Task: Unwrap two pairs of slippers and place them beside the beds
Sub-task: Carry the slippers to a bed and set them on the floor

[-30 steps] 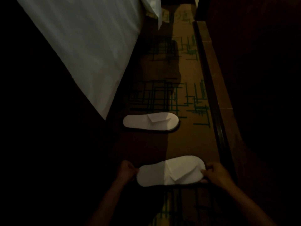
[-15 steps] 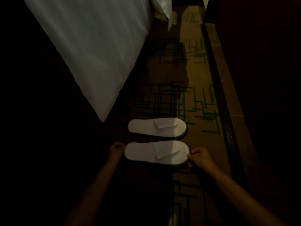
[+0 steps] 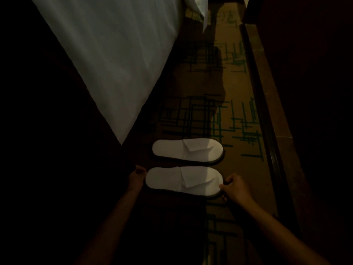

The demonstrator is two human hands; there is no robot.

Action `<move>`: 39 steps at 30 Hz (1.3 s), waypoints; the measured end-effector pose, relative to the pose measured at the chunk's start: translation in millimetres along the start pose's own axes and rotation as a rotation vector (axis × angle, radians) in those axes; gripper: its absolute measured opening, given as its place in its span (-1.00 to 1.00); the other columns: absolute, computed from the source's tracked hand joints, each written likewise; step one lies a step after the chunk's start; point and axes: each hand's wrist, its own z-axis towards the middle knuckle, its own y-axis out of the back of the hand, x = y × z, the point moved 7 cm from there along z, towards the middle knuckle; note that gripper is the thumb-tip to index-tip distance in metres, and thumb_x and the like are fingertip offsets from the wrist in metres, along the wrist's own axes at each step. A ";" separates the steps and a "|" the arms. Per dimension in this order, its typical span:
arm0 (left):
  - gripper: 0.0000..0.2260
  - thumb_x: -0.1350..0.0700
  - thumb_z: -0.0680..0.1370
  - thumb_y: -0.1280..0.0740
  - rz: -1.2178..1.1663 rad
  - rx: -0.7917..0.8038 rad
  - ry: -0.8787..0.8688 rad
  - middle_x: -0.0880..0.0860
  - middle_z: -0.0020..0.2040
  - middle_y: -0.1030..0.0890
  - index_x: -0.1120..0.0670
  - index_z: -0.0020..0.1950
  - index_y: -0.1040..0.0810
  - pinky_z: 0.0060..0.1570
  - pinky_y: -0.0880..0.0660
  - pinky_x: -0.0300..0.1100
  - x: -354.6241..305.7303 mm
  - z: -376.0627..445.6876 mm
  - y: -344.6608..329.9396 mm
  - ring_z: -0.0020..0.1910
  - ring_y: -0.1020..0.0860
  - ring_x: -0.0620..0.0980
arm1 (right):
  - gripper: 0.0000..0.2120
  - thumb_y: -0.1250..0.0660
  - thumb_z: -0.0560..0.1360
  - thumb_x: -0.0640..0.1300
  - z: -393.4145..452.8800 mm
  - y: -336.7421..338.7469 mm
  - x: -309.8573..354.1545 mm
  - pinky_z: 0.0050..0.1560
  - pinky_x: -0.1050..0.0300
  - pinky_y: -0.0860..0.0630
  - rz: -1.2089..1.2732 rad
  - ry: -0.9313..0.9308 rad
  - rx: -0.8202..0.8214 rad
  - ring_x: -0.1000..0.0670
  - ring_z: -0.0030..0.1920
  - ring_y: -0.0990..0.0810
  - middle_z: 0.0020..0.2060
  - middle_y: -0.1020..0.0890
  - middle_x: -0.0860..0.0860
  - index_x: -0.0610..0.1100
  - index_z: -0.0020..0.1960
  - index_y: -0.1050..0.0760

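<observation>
White near slipper (image 3: 183,180) lies parallel, just beside its mate (image 3: 188,151) by the bed (image 3: 114,60) — left hand (image 3: 136,177) and right hand (image 3: 236,188) pinch its ends, apparently squaring the pair.

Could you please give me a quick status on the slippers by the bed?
Left hand at heel, right hand at toe of near slipper. It lies flat on carpet, parallel to far slipper, small gap between. Nothing in the way.

Two flat white cloth slippers lie side by side on the patterned brown carpet (image 3: 235,88): the near slipper (image 3: 183,181) just beside the far slipper (image 3: 188,151). The white-sheeted bed (image 3: 114,60) lies left and farther.
</observation>
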 end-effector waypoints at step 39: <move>-0.84 0.26 0.63 -0.16 -0.006 -0.005 0.052 0.12 0.00 -0.54 0.23 0.04 -0.54 0.18 -0.41 -0.01 -13.1 -18.6 0.3 0.02 -0.51 0.11 | -0.78 -0.29 0.52 -0.25 -7.0 14.3 8.3 -0.44 0.15 -0.41 -0.069 -0.002 0.258 0.03 -0.55 -0.45 -0.50 -0.50 -0.10 -0.20 -0.30 -0.41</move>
